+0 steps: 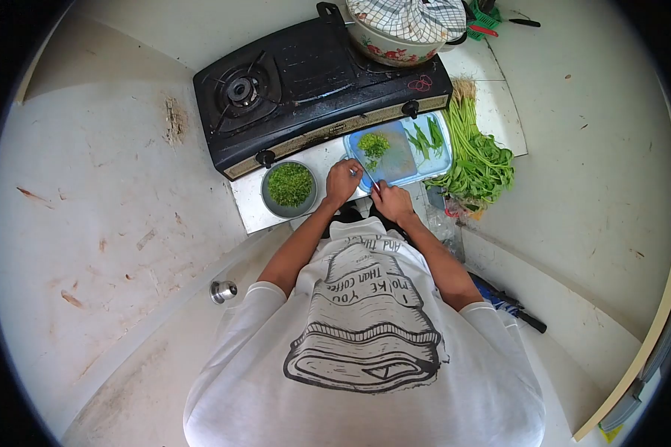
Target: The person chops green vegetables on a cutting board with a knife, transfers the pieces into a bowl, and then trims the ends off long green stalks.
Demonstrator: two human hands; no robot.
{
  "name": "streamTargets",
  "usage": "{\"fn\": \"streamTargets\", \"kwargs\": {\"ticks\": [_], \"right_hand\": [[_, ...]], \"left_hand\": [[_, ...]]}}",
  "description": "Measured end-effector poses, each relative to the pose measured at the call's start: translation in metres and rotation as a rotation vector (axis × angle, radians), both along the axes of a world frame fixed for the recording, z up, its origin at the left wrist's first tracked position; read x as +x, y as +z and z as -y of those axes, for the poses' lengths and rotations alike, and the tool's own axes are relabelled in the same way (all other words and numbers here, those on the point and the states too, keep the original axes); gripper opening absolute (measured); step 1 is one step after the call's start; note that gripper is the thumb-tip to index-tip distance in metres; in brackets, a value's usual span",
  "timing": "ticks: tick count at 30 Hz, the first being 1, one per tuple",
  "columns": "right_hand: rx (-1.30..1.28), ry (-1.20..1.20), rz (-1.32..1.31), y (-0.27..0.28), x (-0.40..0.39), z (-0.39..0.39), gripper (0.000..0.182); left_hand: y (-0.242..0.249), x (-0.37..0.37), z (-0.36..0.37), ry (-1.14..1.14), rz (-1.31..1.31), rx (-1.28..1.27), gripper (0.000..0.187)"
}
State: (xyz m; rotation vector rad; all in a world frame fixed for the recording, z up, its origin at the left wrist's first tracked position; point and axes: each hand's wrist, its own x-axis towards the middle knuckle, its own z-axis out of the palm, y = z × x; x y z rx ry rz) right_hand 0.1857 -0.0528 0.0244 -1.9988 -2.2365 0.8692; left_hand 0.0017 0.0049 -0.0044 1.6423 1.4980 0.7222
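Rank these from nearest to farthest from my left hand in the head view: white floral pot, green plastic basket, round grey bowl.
1. Round grey bowl: left of your left hand.
2. White floral pot: on the black stove's right side.
3. Green plastic basket: right of the pot.

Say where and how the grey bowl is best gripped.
Probably by the near rim of the grey bowl, left hand coming from the near side: the bowl stands upright with that round rim exposed, while the gas stove crowds its far edge and chopped greens fill the middle.
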Motion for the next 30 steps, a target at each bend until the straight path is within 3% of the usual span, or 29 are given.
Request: {"fn": "streamTargets", "kwargs": {"ticks": [14,23,30], "right_hand": [[-0.012,-0.004,0.035,-0.009,-0.006,-0.005,0.042],[-0.017,-0.036,0.014,-0.004,-0.003,-0.001,0.042],[-0.023,0.002,-0.001,0.003,-0.004,-0.001,0.041]], "left_hand": [[0.007,0.002,0.003,0.080,0.070,-0.062,0.008],[-0.002,-0.006,0.005,-0.106,-0.145,0.296,0.006],[0.001,-0.008,0.009,-0.213,-0.320,0.309,0.011]]}}
